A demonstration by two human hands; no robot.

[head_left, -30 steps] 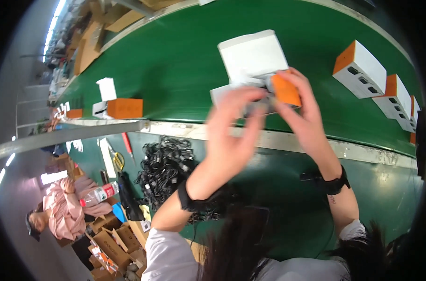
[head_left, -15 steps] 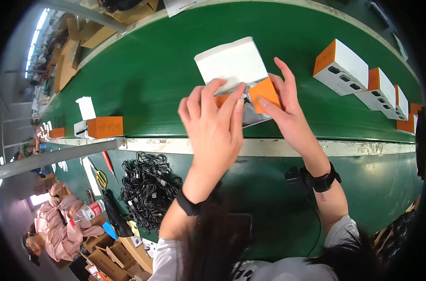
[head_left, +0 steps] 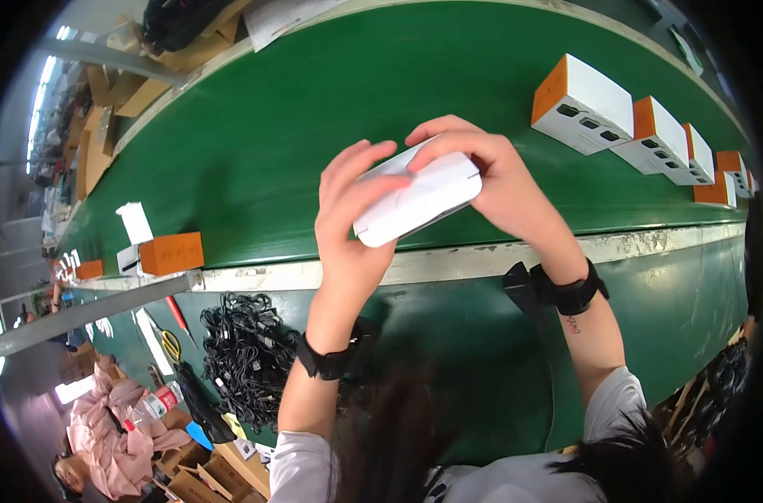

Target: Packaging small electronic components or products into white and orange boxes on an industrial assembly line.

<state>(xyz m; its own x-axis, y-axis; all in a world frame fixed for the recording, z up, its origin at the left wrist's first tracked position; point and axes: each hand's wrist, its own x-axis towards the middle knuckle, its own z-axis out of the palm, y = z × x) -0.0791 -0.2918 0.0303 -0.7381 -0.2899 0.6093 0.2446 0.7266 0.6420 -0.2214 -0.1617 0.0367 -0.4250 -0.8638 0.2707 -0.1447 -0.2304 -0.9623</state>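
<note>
The person's left hand (head_left: 356,210) and right hand (head_left: 490,180) both grip one small white cardboard box (head_left: 416,201) with round corners. The left hand's fingers curl over the box's left end, and its thumb is under the box. The right hand's fingers wrap over the top and right end. The box is tilted, its right end higher, and it is held up in the air above the near edge of the long green surface (head_left: 331,109).

On the right side of the surface stands a row of white boxes with orange ends (head_left: 584,105). Five can be counted, and the far ones are small and hard to see. On the left side sit two orange boxes: one bigger orange box (head_left: 172,253) near the edge and one tiny orange box (head_left: 88,269) further left. A heap of black cables (head_left: 243,356) lies below the surface. Each wrist wears one black band.
</note>
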